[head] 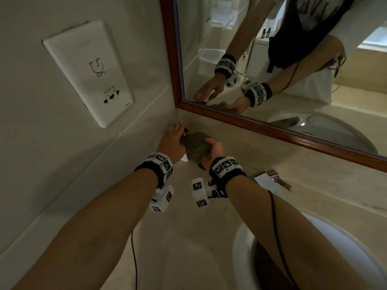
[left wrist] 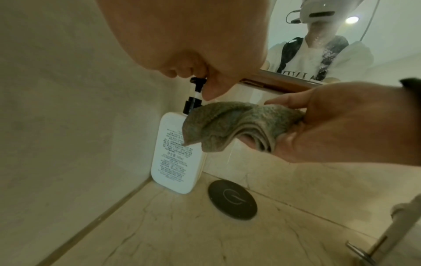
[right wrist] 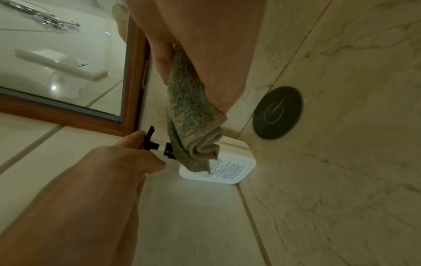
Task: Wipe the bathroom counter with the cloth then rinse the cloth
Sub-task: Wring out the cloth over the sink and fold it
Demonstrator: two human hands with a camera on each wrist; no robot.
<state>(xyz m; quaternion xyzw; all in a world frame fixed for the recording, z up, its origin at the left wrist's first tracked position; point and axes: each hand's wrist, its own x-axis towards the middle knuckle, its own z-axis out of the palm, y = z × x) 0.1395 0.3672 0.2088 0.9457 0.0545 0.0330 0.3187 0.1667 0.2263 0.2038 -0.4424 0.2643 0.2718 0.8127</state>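
Observation:
A crumpled grey-green cloth [head: 196, 147] [left wrist: 239, 124] [right wrist: 191, 111] is gripped in my right hand [head: 215, 147] [left wrist: 341, 122] [right wrist: 205, 54], held in the air above the beige stone counter [head: 188, 237] at its back left corner. My left hand [head: 171, 141] [left wrist: 182, 45] [right wrist: 102, 180] rests its fingers on the black pump head [left wrist: 198, 82] [right wrist: 150, 138] of a white soap bottle [left wrist: 175, 158] [right wrist: 227, 169]. The bottle stands upright in the corner. The cloth hangs right in front of the pump, covering the bottle's shoulder.
A dark round disc [left wrist: 232, 199] [right wrist: 278, 112] lies on the counter beside the bottle. A chrome faucet [head: 270, 178] and the white basin [head: 240, 248] lie to the right under my right forearm. A wood-framed mirror [head: 272, 59] backs the counter; a socket panel [head: 90, 72] is on the left wall.

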